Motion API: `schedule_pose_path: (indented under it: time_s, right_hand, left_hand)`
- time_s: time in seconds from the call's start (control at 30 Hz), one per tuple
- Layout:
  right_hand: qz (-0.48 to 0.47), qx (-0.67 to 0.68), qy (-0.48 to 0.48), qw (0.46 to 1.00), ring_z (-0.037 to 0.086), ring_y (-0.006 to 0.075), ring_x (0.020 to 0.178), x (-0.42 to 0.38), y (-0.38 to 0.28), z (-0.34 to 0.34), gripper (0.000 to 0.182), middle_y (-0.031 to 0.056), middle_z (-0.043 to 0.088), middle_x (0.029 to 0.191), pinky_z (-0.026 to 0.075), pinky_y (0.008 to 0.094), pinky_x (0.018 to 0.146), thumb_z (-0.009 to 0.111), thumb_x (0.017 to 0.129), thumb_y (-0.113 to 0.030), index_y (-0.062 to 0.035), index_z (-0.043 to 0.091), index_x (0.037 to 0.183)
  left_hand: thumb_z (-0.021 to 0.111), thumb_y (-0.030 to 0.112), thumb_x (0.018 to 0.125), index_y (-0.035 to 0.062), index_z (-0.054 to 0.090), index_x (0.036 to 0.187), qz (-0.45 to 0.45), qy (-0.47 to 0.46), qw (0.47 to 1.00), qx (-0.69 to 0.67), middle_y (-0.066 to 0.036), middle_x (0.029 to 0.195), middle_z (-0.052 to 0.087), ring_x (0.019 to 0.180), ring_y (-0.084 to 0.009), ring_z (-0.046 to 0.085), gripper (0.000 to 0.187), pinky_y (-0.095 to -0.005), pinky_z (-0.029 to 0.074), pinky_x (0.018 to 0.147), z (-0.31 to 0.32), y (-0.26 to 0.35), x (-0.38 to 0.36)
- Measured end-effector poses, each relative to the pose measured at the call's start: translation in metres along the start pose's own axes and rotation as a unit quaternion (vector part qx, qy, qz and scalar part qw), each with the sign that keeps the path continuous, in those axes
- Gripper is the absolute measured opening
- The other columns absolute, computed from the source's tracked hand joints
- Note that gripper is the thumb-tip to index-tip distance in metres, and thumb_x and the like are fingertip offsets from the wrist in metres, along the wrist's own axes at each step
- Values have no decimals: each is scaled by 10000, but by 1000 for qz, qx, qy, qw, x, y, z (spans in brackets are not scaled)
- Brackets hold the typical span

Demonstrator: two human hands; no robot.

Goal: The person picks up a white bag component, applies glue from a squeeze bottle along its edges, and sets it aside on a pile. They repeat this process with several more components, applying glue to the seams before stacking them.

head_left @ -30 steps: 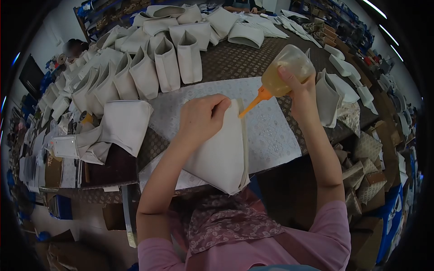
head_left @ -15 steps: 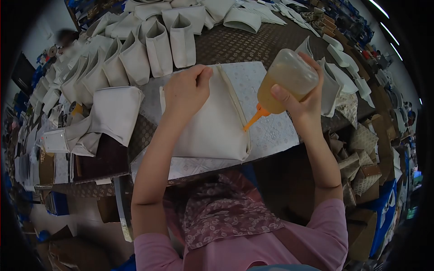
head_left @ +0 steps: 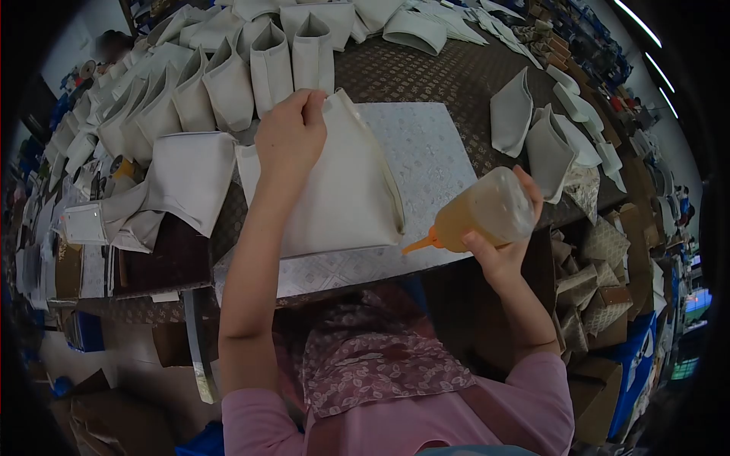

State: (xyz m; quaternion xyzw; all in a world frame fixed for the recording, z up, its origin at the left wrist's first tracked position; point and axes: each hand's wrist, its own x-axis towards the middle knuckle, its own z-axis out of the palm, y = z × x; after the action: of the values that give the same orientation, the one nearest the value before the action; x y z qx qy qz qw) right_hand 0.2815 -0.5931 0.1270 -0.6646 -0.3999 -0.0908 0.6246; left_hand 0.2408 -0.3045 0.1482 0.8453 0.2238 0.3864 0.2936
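Observation:
With my right hand point(head_left: 504, 260) I hold a clear squeeze bottle point(head_left: 487, 204), part filled with yellowish liquid. It is tilted, and its orange nozzle point(head_left: 420, 243) points left and down beside the lower right corner of a white pouch point(head_left: 342, 194). The pouch looks like leather and lies on a pale patterned sheet point(head_left: 426, 144). My left hand point(head_left: 291, 135) is closed at the pouch's upper edge, its fingertips partly hidden. A folded seam with a tan edge runs down the pouch's right side.
Many white pouches point(head_left: 228, 83) stand in rows at the back left. Another white piece point(head_left: 194, 178) lies left of my forearm. Two pouches point(head_left: 511, 114) stand on the right of the dark patterned table point(head_left: 372, 72). Cardboard boxes point(head_left: 608, 311) sit lower right.
The bottle has moved down, away from the pouch's right edge, and its nozzle has swung toward the left. My left hand and the pouch have shifted slightly up and left.

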Motion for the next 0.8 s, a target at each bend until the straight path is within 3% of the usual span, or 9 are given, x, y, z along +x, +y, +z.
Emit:
schedule_pose_path:
  time_s: [0.07, 0.13, 0.17, 0.27, 0.37, 0.47, 0.67, 0.8]
  right_hand:
    - [69, 58, 29, 996, 465, 183, 1108, 0, 7, 10, 857, 91, 408, 1235, 406, 344, 935, 787, 694, -218, -35, 247, 1334]
    - [215, 184, 27, 959, 504, 168, 1061, 14, 11, -1, 719, 78, 498, 1152, 413, 329, 915, 742, 727, -279, -19, 367, 1283]
    - [240, 226, 8, 944, 532, 172, 1029, 25, 10, -6, 633, 75, 541, 1098, 424, 328, 902, 708, 761, -326, -15, 432, 1238]
    - [208, 322, 59, 922, 531, 185, 1055, 50, 4, -4, 609, 94, 520, 1137, 444, 343, 904, 673, 819, -323, -13, 399, 1267]
    - [123, 252, 109, 954, 524, 189, 1070, 70, -13, 16, 686, 100, 495, 1169, 456, 343, 908, 710, 800, -293, -11, 337, 1302]
    - [70, 82, 63, 992, 516, 197, 1089, 71, -24, 26, 801, 103, 468, 1199, 459, 340, 915, 765, 753, -229, -28, 258, 1339]
    - [95, 104, -98, 985, 495, 209, 1122, 40, -32, 33, 906, 110, 451, 1222, 429, 363, 951, 803, 700, -180, -63, 201, 1367]
    - [150, 150, -30, 977, 484, 194, 1127, 51, -19, 35, 833, 105, 477, 1191, 415, 358, 960, 789, 715, -222, -48, 272, 1344]
  left_hand:
    - [518, 286, 897, 66, 671, 888, 2, -27, 998, -48, -131, 678, 624, 624, -321, 593, 268, -393, 446, 587, -6, -4, 0]
    - [528, 284, 895, 63, 669, 886, 18, -51, 997, -61, -129, 661, 613, 599, -308, 582, 262, -382, 434, 568, -13, -1, -5]
    - [533, 283, 893, 62, 668, 885, 26, -61, 996, -67, -128, 652, 608, 586, -301, 576, 259, -377, 428, 559, -16, 0, -8]
    - [542, 274, 890, 58, 662, 875, 37, -71, 992, -94, -126, 642, 602, 579, -282, 578, 248, -369, 425, 548, -18, 2, -15]
    - [545, 268, 890, 57, 660, 865, 43, -69, 993, -89, -127, 634, 598, 568, -271, 575, 241, -367, 423, 543, -18, 3, -17]
    - [544, 278, 892, 55, 658, 860, 39, -77, 993, -79, -129, 633, 596, 565, -280, 570, 253, -372, 422, 544, -17, 3, -16]
    - [544, 284, 891, 51, 658, 879, 28, -78, 994, -78, -141, 634, 591, 569, -299, 568, 259, -381, 422, 550, -21, -3, -12]
    - [547, 270, 888, 50, 656, 885, 46, -94, 989, -105, -145, 636, 591, 567, -294, 568, 246, -370, 420, 544, -25, -4, -15]
